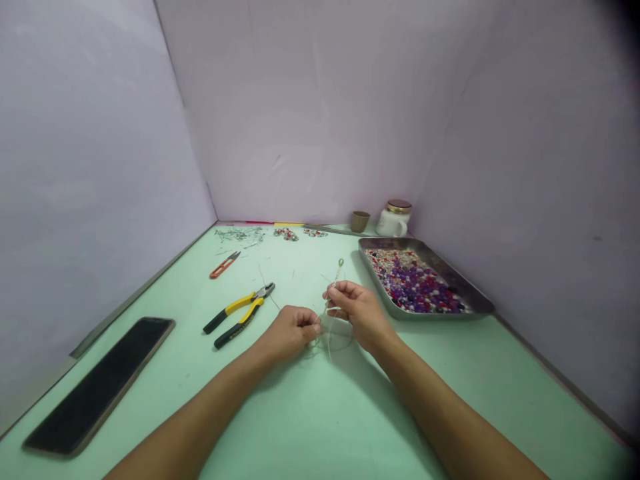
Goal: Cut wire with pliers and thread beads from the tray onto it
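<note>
Over the middle of the pale green table point(310, 413), both hands work a thin whitish thread point(333, 333). My left hand point(293, 331) is closed in a pinch on the thread's lower loops. My right hand point(356, 307) pinches the thread higher up, where a short beaded strand point(339, 270) with a small ring at its tip sticks up from the fingers. Loose loops of thread lie on the table between and below the hands.
A metal tray point(477, 300) of red, purple and white beads sits right of my hands. Yellow-handled pliers point(240, 313) and orange snips point(224, 265) lie to the left, a dark flat board point(100, 387) nearer left. A small cup point(359, 221), a lidded white jar point(395, 219), pins point(240, 235) and bead clusters point(286, 233) stand by the back wall.
</note>
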`<action>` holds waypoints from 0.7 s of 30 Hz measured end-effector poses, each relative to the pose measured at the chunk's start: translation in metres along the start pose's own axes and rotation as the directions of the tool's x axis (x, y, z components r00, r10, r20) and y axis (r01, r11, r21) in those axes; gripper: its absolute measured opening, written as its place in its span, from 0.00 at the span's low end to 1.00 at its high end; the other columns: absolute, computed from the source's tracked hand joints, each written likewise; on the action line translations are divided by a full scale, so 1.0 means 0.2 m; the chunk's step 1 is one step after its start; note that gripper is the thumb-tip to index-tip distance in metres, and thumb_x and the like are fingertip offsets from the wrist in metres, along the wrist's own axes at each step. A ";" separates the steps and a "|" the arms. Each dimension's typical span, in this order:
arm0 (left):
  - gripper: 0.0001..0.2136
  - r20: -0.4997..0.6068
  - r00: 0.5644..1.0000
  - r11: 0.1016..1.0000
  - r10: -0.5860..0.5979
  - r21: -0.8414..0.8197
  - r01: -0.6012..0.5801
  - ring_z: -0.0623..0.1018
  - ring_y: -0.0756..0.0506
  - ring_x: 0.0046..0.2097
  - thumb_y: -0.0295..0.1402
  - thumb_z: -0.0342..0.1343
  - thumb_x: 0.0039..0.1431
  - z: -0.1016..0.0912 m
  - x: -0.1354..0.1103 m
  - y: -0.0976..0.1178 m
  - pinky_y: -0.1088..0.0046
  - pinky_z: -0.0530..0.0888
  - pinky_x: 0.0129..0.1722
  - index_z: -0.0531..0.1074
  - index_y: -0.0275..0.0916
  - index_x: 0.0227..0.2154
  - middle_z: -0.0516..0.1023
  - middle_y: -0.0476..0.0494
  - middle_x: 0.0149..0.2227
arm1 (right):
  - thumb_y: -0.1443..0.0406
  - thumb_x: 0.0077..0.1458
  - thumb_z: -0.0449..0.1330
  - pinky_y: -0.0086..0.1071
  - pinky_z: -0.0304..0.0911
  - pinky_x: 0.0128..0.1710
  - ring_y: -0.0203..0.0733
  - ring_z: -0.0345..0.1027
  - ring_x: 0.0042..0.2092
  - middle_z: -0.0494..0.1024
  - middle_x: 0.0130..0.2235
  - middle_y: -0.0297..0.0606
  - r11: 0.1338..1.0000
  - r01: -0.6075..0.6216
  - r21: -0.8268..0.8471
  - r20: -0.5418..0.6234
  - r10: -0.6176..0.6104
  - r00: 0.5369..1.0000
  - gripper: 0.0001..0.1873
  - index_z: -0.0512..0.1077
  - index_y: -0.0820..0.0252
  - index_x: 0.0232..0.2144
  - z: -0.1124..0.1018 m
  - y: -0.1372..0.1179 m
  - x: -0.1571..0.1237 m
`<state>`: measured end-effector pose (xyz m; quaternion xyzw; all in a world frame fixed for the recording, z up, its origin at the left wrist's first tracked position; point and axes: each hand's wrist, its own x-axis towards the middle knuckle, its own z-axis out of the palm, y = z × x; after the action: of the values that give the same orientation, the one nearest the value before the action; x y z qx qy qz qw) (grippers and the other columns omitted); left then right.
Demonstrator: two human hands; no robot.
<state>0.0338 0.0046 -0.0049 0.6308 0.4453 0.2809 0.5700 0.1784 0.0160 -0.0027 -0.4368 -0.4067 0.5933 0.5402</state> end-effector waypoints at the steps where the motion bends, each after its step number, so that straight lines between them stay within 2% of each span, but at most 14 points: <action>1: 0.06 0.011 1.000 1.000 -0.005 0.004 0.005 0.54 0.56 0.17 0.32 0.50 0.43 0.00 0.00 0.01 0.78 0.51 0.18 0.62 0.35 0.17 0.55 0.56 0.14 | 0.61 0.34 0.64 0.28 0.60 0.27 0.31 0.62 0.25 0.72 0.25 0.32 1.000 0.002 0.012 -0.022 -0.002 1.000 0.12 0.67 0.62 0.21 -0.01 0.00 0.01; 4: 0.07 0.021 1.000 1.000 -0.016 -0.018 0.017 0.55 0.56 0.18 0.33 0.50 0.44 -0.01 -0.02 0.04 0.78 0.50 0.18 0.62 0.36 0.17 0.55 0.56 0.14 | 0.61 0.34 0.64 0.28 0.60 0.27 0.31 0.62 0.25 0.71 0.26 0.33 1.000 0.007 0.028 -0.061 -0.005 0.998 0.12 0.67 0.62 0.21 -0.03 -0.02 0.02; 10: 0.08 0.055 0.992 0.993 -0.111 -0.023 0.112 0.54 0.56 0.16 0.35 0.52 0.42 -0.02 -0.03 0.06 0.78 0.49 0.17 0.65 0.36 0.19 0.58 0.56 0.12 | 0.61 0.34 0.65 0.26 0.61 0.25 0.29 0.61 0.24 0.71 0.26 0.30 0.988 0.044 0.145 -0.175 -0.018 0.984 0.12 0.67 0.60 0.23 -0.08 -0.05 0.04; 21: 0.08 0.230 0.970 0.996 -0.084 0.005 0.085 0.54 0.56 0.17 0.35 0.54 0.43 -0.06 -0.06 0.07 0.78 0.50 0.18 0.66 0.35 0.19 0.57 0.55 0.14 | 0.61 0.34 0.65 0.26 0.61 0.24 0.29 0.62 0.23 0.70 0.26 0.30 0.993 0.008 0.116 -0.162 0.012 0.987 0.13 0.67 0.60 0.23 -0.07 -0.05 0.03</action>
<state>0.0218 0.0002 0.0118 0.6382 0.4021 0.1827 0.6306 0.1938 0.0237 0.0021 -0.4519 -0.3254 0.5789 0.5956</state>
